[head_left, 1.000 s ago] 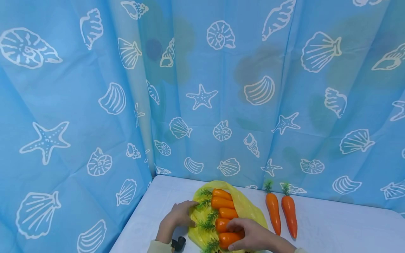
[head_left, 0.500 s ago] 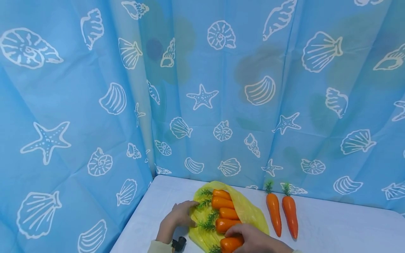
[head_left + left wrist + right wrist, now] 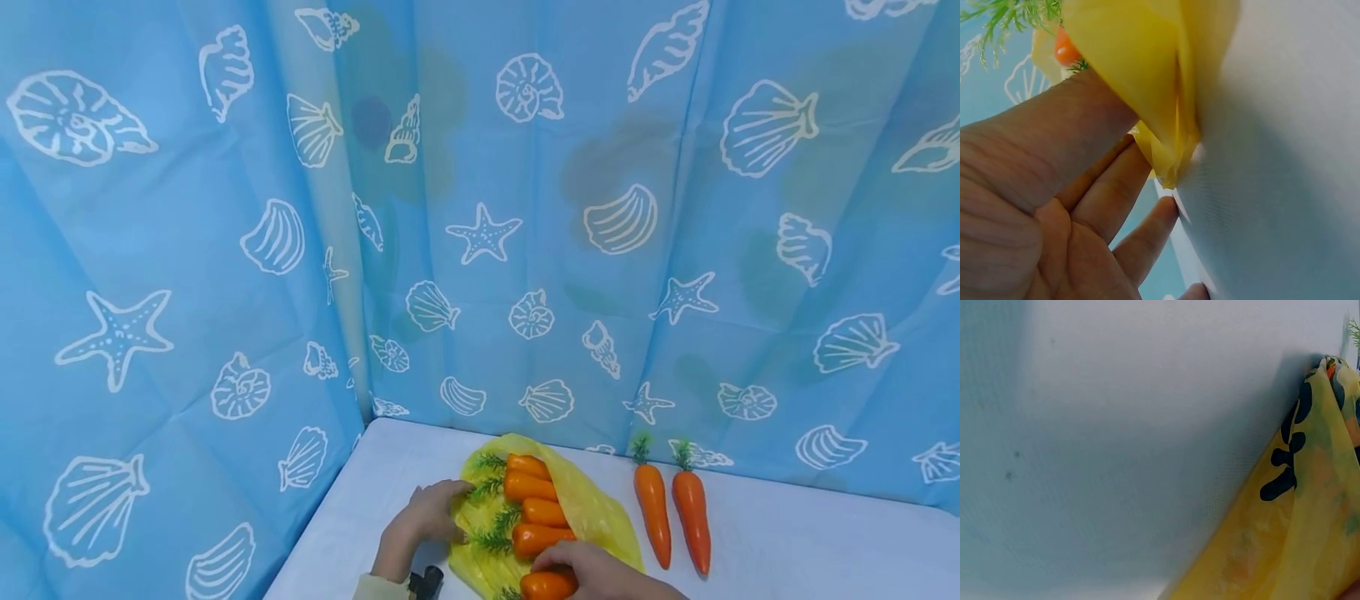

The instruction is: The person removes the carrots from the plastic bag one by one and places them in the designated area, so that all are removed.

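Note:
In the head view a yellow plastic bag (image 3: pixel 596 504) lies spread with its mouth to the left. Several orange carrots (image 3: pixel 528 485) with green tops lie in a row in that mouth. My left hand (image 3: pixel 427 515) pinches the bag's left edge; the left wrist view shows the yellow film (image 3: pixel 1129 69) between thumb and fingers. My right hand (image 3: pixel 588 568) grips the nearest carrot (image 3: pixel 543 586), its fingers over the orange body. The right wrist view shows the bag's side (image 3: pixel 1272 550) with black print; that hand is almost wholly hidden there.
Two more carrots, one (image 3: pixel 652 515) beside the other (image 3: pixel 692 521), lie on the white table (image 3: pixel 810 533) right of the bag. A small black object (image 3: pixel 429 581) shows by the left wrist. A blue shell-print curtain (image 3: pixel 480 350) stands behind and at the left.
My right hand has drawn the nearest carrot a little toward the front, widening the gap to the carrot beyond it. The left hand has stayed at the bag's edge.

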A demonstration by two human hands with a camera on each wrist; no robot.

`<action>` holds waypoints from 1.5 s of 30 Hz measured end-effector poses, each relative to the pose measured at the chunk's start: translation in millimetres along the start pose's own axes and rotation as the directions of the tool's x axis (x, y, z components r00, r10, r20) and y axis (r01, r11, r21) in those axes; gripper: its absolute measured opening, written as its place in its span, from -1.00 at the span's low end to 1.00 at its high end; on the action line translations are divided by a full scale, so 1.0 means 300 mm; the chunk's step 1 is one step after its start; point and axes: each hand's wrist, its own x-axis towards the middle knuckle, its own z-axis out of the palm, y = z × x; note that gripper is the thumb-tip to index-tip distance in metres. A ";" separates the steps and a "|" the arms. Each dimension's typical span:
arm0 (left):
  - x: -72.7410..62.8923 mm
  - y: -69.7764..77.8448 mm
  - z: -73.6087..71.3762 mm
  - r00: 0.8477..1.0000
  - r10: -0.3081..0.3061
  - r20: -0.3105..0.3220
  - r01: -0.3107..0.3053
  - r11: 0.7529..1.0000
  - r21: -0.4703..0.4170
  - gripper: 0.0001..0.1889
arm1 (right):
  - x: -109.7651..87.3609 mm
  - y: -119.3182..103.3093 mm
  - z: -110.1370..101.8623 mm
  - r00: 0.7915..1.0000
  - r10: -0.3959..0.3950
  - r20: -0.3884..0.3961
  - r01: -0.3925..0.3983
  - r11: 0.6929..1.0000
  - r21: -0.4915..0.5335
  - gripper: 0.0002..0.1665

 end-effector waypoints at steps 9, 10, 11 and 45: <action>0.005 0.007 -0.012 1.000 0.015 -0.009 -0.015 1.000 0.015 -0.31 | 0.001 -0.003 -0.014 1.000 -0.022 0.023 0.021 1.000 0.017 -0.60; 0.006 0.007 -0.014 1.000 0.018 -0.009 -0.018 1.000 0.019 -0.31 | 0.001 -0.003 -0.016 1.000 -0.022 0.022 0.022 1.000 0.012 -0.61; 0.006 0.008 -0.015 1.000 0.020 -0.008 -0.020 1.000 0.021 -0.31 | 0.002 -0.004 -0.019 1.000 -0.023 0.021 0.023 1.000 0.005 -0.61; 0.008 -0.007 -0.003 1.000 0.016 0.014 -0.016 1.000 -0.007 -0.34 | -0.002 -0.002 -0.009 0.997 -0.067 0.031 0.068 0.997 -0.047 -0.57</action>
